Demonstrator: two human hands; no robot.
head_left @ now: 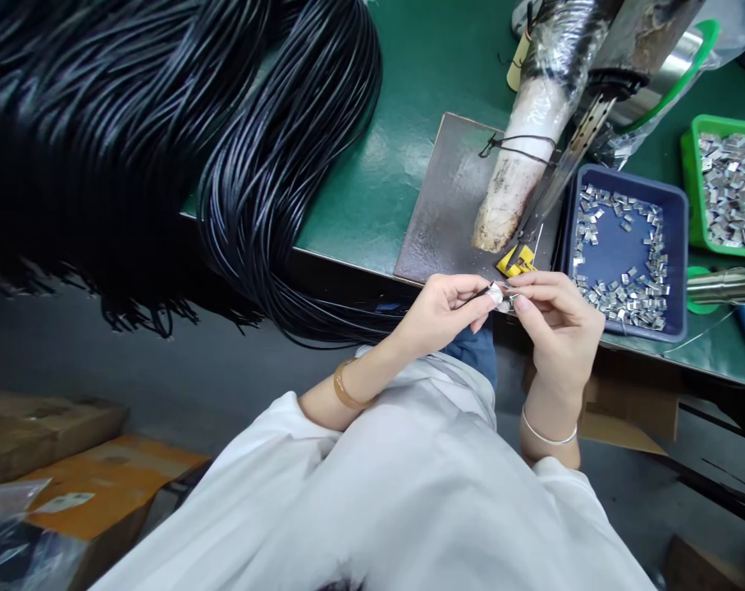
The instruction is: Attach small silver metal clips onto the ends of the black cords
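Prob. mid-step, joining small parts by hand at table (360, 205) edge; next likely calls for steady L hold + fine R alignment. Note cables (286, 164) heaped on L; bin (615, 246) w/ metal bits (636, 308) on R, near R hand (560, 324). W/ L hand (441, 310), clamping thumb & fingers on dark strand (479, 293). W/ R hand, pinching tiny shiny piece (512, 298) betw. thumb & fingertips, close to L fingertips, w/ white bit (496, 293) betw. both hands. Can't tell exact contact: too small.
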